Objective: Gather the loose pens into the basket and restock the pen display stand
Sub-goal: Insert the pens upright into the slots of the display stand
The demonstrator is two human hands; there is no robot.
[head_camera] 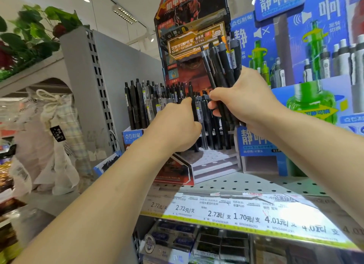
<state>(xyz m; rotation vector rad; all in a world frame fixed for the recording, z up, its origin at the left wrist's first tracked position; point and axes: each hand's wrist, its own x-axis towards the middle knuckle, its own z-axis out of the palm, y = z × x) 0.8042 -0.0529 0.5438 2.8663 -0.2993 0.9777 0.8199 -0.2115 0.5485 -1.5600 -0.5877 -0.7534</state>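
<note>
While the right hand (244, 98) grips a pen bundle (224, 67), the left hand (177, 124) pinches one pen (199, 114). Both hover at the stand (214, 161).

Bright ceiling spotlights (125, 14), soft blur (edges bowed), price-strip (246, 216) glare

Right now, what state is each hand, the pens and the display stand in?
right hand: grips a bundle of black pens, held upright
left hand: fingers curled on a single pen at the stand
pen display stand: partly stocked, front steps bare
pens in stand: upright
</note>
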